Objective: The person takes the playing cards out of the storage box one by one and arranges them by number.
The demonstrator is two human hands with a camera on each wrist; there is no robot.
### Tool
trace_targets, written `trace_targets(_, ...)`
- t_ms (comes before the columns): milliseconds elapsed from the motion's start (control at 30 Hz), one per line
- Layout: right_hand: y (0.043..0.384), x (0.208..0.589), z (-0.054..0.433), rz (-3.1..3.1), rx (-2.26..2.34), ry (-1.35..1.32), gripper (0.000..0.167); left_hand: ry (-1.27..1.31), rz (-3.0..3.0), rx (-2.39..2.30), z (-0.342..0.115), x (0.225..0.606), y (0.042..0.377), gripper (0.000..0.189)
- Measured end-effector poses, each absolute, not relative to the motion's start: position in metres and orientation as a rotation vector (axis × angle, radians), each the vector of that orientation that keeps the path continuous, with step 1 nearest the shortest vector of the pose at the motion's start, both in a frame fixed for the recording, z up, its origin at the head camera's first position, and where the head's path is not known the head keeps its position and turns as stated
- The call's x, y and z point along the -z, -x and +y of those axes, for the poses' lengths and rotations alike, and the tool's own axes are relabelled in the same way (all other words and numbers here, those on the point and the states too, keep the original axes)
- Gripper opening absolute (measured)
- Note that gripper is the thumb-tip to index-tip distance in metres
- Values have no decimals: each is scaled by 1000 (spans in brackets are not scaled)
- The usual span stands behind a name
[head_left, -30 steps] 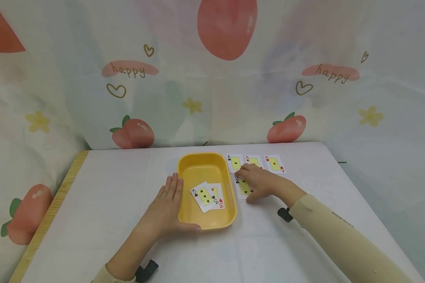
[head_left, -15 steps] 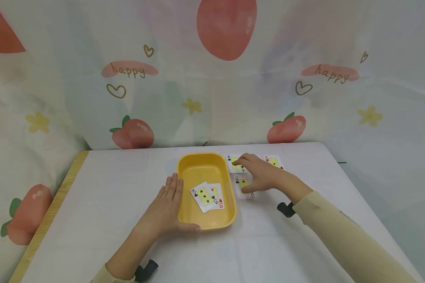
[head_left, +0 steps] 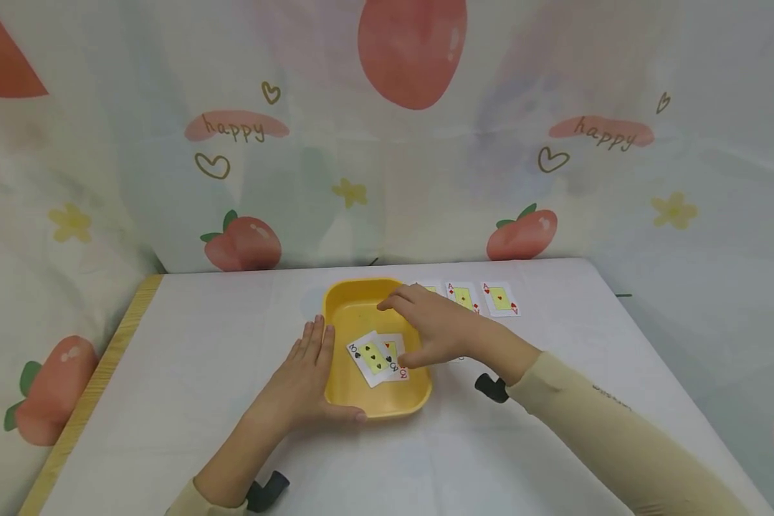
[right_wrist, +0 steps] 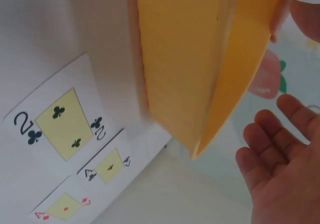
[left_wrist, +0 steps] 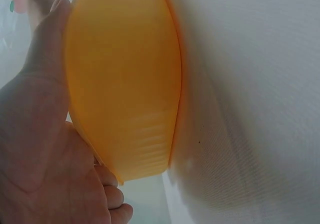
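Along the left side of a yellow tray [head_left: 355,312] on the white-covered tabletop [head_left: 193,358], the left hand [head_left: 304,381] lies open, straight fingers against the wall and thumb along the near rim, steadying rather than gripping. To its right, the right hand [head_left: 440,330] hangs over the tray's right side, fingers parted, with nothing visible in its hold. Inside, about mid-tray, a black-suited card [head_left: 370,360] overlaps a red-suited card [head_left: 402,342], both face up. Such cards should prove light, springy and slippery, best pinched by an edge; the tray, apparently rigid plastic, offers its rim. Right of it lies the two of clubs [right_wrist: 62,114]; farther back, from left to right, the ace of clubs [right_wrist: 110,168], ace of diamonds [head_left: 463,296] and ace of hearts [head_left: 501,299].
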State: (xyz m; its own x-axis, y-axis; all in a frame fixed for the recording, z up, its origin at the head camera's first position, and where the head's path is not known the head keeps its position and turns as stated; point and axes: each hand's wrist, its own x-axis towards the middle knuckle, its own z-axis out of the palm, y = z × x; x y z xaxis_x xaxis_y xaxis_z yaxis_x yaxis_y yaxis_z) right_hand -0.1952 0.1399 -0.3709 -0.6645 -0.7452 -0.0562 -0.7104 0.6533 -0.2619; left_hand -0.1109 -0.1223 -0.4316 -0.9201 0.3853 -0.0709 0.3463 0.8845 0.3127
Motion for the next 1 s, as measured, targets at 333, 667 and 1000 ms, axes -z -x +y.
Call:
trace_targets(333, 190, 388, 124, 2674, 213, 1208, 86, -592, 2931, -439, -122, 429, 109, 143)
trace_targets(667, 191, 404, 109, 2640, 60, 1231, 88, -573, 2923, -470, -121, 427, 108, 142)
trace_targets(1000, 195, 414, 102, 2623, -67, 1293, 86, -587, 2930, -448, -122, 432, 110, 145)
